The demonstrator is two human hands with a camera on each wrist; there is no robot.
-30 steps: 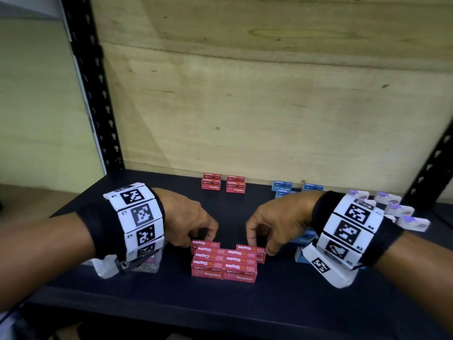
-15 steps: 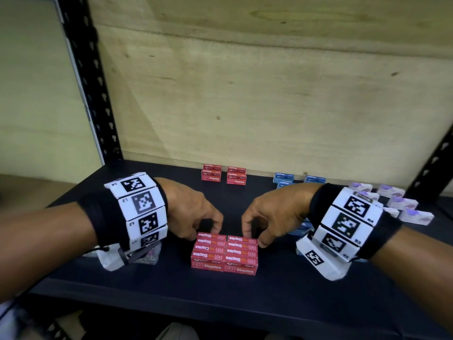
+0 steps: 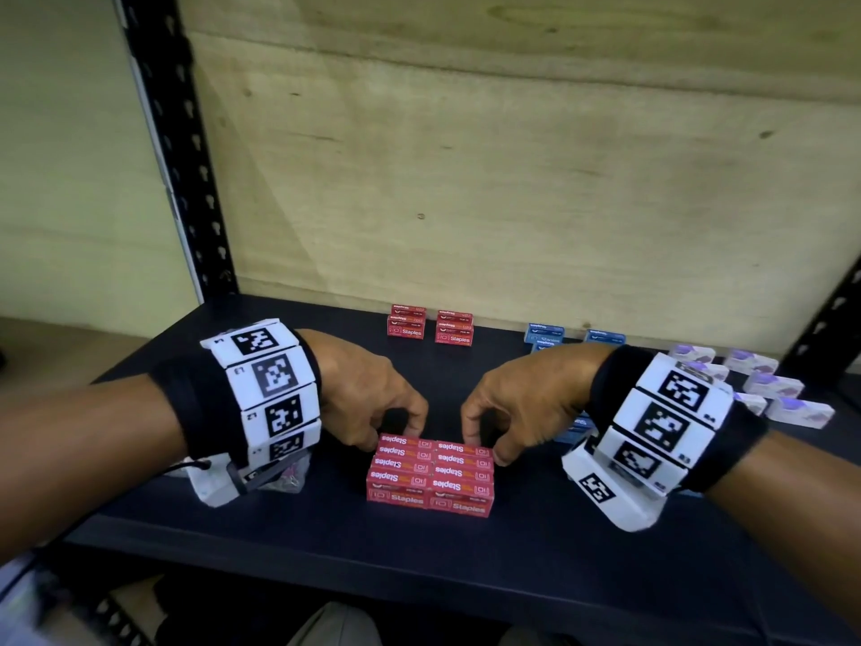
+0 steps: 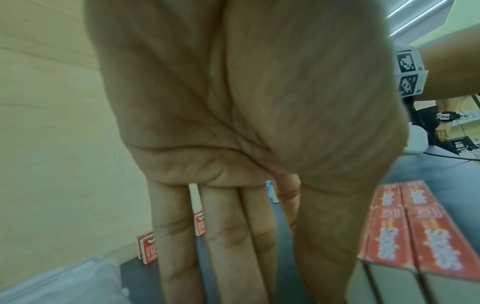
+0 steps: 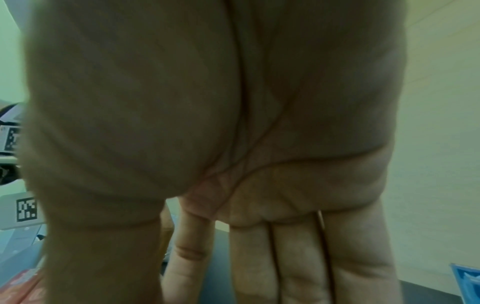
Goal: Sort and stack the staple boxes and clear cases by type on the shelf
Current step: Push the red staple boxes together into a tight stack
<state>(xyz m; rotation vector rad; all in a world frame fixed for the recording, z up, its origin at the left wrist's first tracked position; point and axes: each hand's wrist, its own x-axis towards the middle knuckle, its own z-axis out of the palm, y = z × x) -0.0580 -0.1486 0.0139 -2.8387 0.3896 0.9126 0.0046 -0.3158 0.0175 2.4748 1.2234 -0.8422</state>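
A block of red staple boxes (image 3: 428, 473) lies flat, several to a layer, near the front middle of the dark shelf (image 3: 536, 552). My left hand (image 3: 396, 433) touches its back left corner, thumb along the left side. My right hand (image 3: 484, 442) touches the back right corner in the same way. In the left wrist view the fingers (image 4: 221, 246) point straight down beside the red block (image 4: 415, 236). The right wrist view shows straight fingers (image 5: 298, 267) too. Neither hand lifts a box.
Two short red stacks (image 3: 405, 326) stand at the back wall, with blue staple boxes (image 3: 545, 333) to their right. Clear cases with purple contents (image 3: 768, 384) crowd the right end. Another clear case (image 3: 284, 477) lies under my left wrist. Black posts (image 3: 186, 156) frame the shelf.
The back row of the red block, offset to the right a second ago, now sits flush with the rest. Both hands have closed in on the block's back corners.
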